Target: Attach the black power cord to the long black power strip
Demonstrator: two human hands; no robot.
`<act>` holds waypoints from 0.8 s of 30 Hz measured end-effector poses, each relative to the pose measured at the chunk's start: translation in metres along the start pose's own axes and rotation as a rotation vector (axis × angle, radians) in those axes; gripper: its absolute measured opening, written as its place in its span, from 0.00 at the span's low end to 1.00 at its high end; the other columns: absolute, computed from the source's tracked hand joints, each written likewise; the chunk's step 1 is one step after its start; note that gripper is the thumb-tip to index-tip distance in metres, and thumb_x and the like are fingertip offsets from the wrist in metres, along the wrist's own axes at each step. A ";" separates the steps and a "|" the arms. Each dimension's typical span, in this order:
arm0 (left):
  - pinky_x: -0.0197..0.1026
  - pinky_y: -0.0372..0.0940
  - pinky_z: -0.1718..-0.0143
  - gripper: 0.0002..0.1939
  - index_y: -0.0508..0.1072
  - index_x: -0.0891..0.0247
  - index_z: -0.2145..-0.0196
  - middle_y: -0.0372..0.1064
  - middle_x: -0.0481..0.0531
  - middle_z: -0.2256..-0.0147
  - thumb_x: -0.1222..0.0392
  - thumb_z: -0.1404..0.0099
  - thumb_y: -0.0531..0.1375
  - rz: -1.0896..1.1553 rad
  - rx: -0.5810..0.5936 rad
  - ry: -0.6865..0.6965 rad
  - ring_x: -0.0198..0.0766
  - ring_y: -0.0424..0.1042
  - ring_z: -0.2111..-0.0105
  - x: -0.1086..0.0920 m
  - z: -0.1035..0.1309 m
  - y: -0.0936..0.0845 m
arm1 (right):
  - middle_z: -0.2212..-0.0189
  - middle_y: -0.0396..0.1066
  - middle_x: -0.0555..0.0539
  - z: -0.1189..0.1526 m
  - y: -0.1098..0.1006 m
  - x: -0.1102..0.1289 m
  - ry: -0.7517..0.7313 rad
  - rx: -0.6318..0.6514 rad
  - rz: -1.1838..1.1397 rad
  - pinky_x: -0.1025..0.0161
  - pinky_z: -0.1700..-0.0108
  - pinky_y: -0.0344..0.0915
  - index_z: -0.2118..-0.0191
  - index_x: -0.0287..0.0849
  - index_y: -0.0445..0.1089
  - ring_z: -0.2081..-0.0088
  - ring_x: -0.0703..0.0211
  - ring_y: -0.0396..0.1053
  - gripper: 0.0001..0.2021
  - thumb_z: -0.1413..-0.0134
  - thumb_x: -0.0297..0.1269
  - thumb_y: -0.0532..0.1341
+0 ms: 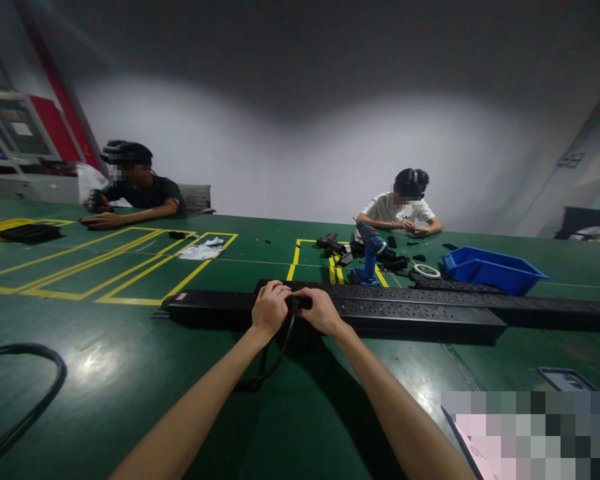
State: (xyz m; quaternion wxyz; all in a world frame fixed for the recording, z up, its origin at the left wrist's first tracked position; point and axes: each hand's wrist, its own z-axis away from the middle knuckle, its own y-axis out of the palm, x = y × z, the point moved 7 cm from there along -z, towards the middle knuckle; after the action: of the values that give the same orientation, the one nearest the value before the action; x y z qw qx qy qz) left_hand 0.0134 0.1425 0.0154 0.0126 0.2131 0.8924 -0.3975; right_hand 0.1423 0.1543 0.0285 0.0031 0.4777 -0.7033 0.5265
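Observation:
My left hand [271, 310] and my right hand [320, 310] meet over the long black power strips [420, 323]. Fingers of both are closed round a small black block [305, 303], and its exact kind is hard to make out. A black cable [289, 337] hangs from between the hands and curls down onto the green table. The strips lie side by side across the table, their tops dotted with sockets and small red marks. My fingers hide part of the block and of the strip beneath.
Beyond the strips stand a blue cordless drill [367, 257], a second drill [329, 241] and a blue bin [490, 268]. White sheets [203, 249] lie inside yellow tape lines. A thick black cable [55, 363] loops at left. Two people sit across the table.

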 end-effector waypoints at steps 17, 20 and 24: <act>0.50 0.63 0.49 0.18 0.78 0.61 0.60 0.76 0.51 0.56 0.72 0.38 0.50 0.023 -0.022 0.029 0.47 0.65 0.48 0.001 0.001 0.000 | 0.58 0.75 0.48 0.001 0.003 -0.004 0.015 -0.029 -0.034 0.60 0.52 0.64 0.53 0.48 0.73 0.56 0.54 0.71 0.18 0.53 0.30 0.66; 0.51 0.63 0.49 0.19 0.77 0.61 0.59 0.76 0.52 0.56 0.71 0.37 0.49 0.030 -0.015 0.025 0.48 0.65 0.48 0.001 0.001 0.001 | 0.58 0.75 0.49 0.002 0.002 -0.002 -0.007 -0.028 -0.027 0.60 0.52 0.64 0.53 0.48 0.73 0.57 0.54 0.72 0.18 0.52 0.30 0.66; 0.51 0.63 0.49 0.19 0.77 0.61 0.59 0.76 0.52 0.56 0.71 0.37 0.49 0.027 0.008 0.018 0.47 0.65 0.48 0.001 0.000 0.001 | 0.56 0.75 0.49 0.003 0.003 -0.001 0.003 -0.043 -0.002 0.60 0.53 0.64 0.51 0.50 0.71 0.56 0.54 0.72 0.19 0.50 0.30 0.65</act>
State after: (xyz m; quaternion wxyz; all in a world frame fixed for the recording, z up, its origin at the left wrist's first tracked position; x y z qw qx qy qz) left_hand 0.0132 0.1431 0.0144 0.0092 0.2289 0.8878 -0.3991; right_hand 0.1422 0.1531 0.0240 0.0148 0.4775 -0.7139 0.5120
